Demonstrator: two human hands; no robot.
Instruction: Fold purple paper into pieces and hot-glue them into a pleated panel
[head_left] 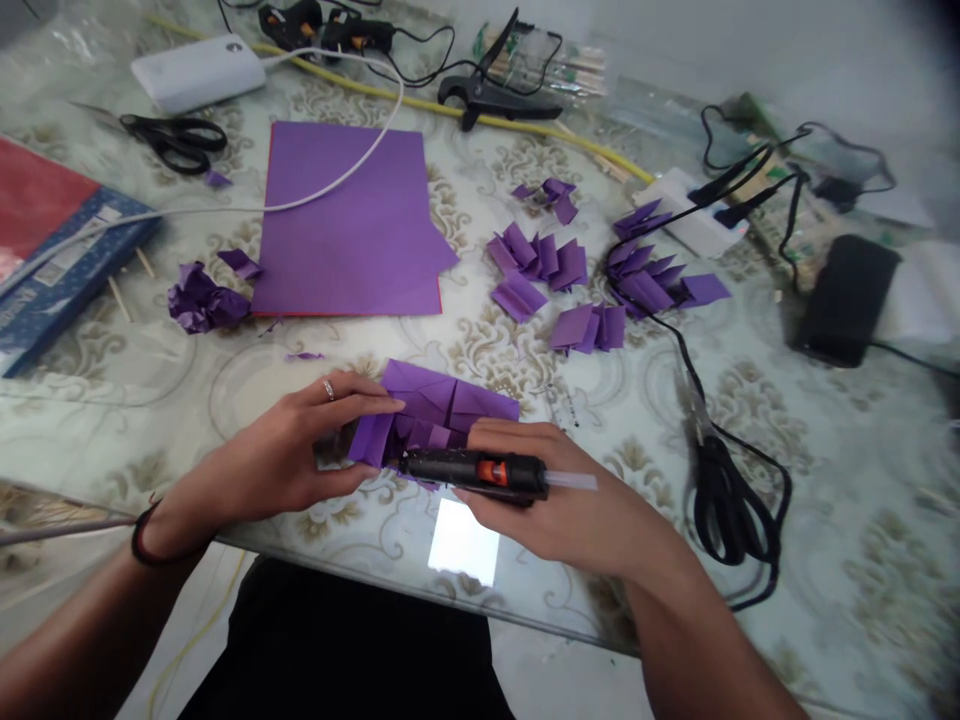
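My right hand grips a black glue gun with an orange trigger, its nozzle pointing left at a folded purple paper assembly near the table's front edge. A clear glue stick sticks out of the gun's back. My left hand, with a ring on one finger, pinches the left side of that paper assembly, fingers on top and thumb below. Beyond it lie several small folded purple pieces and a flat purple sheet.
Black scissors and a black cable lie to the right. Another pair of scissors, a white power bank, a crumpled purple scrap, a red and blue book, more glue guns and a black box ring the glass table.
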